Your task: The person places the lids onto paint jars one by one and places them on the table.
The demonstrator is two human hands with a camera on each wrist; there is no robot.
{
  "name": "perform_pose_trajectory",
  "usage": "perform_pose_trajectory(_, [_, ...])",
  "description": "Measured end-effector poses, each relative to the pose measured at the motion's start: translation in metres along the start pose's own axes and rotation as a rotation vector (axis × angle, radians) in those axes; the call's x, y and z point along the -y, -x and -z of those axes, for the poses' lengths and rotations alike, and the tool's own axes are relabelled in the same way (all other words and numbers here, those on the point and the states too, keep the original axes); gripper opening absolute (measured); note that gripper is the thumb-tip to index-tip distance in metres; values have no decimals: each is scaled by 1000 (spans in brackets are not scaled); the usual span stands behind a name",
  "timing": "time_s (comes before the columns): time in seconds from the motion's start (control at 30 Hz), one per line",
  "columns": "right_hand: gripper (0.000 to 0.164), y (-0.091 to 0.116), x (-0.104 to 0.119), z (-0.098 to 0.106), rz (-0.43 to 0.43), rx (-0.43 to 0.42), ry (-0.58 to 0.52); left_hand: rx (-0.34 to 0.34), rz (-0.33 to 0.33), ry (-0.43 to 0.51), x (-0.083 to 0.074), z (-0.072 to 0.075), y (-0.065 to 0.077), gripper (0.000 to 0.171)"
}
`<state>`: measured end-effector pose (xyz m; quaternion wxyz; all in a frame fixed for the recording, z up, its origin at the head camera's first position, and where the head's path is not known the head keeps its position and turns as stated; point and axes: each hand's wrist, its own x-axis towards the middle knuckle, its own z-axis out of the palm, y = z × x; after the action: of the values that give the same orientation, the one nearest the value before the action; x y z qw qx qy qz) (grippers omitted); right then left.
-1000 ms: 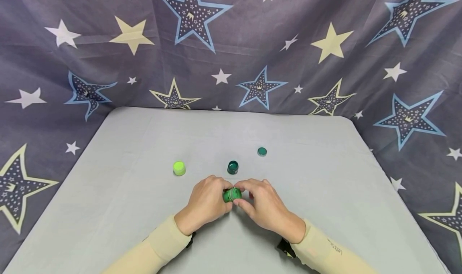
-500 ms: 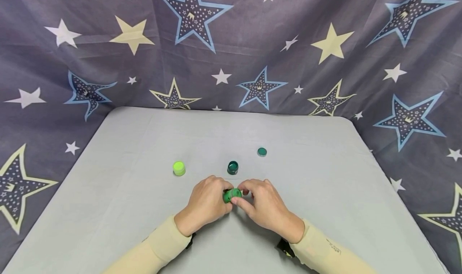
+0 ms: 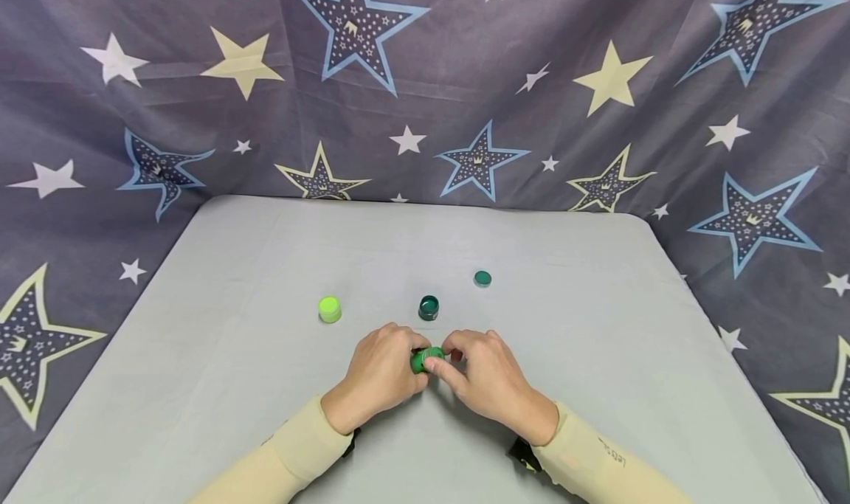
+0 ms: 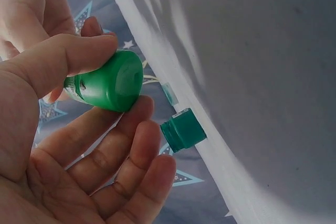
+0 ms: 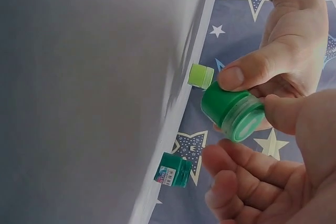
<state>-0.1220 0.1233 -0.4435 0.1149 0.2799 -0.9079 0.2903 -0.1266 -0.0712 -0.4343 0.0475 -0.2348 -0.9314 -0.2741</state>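
A green paint jar [image 3: 418, 361] lies tilted between both hands, low over the table. My left hand [image 3: 381, 367] grips its body between thumb and fingers; the left wrist view shows the rounded base of the jar [image 4: 118, 80] below the thumb. My right hand [image 3: 488, 378] has its thumb and forefinger at the lid end, where the right wrist view shows the clear-rimmed lid [image 5: 245, 121] with the thumb against its edge. Beyond the hands stands an uncapped dark green paint jar [image 3: 429, 308], its round lid [image 3: 482, 278] lying apart to the right.
A lime green paint jar [image 3: 330, 309] with its lid on stands left of the dark green one. All rest on a pale cloth-covered table [image 3: 564, 282]. A star-patterned curtain [image 3: 425, 83] hangs behind and along the sides.
The right thumb has shifted left over the lid end of the green jar, and the right fingertips have shifted slightly around it. The left hand and the other jars have stayed in place.
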Motion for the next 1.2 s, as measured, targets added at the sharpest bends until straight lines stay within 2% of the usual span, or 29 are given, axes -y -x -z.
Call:
perform_pose_trajectory(0.37, [25,-1,0,1,4,-10,-9,4,8,-10,1,0,0,24])
perform_pose_trajectory(0.53, [40,-1,0,5,18,-19,-47,-1,3,-9,1,1,0,24])
perform_pose_trajectory(0.67, [46,1,1,8,45,8,-93,1,2,-2,2,1,0,25])
perform_pose_trajectory(0.87, [44,1,2,10,72,47,-131,-8,-7,-3,1,2,0,24])
perform_pose_trajectory(1.2, [32,1,2,8,52,45,-109,3,12,5,-1,2,1,22])
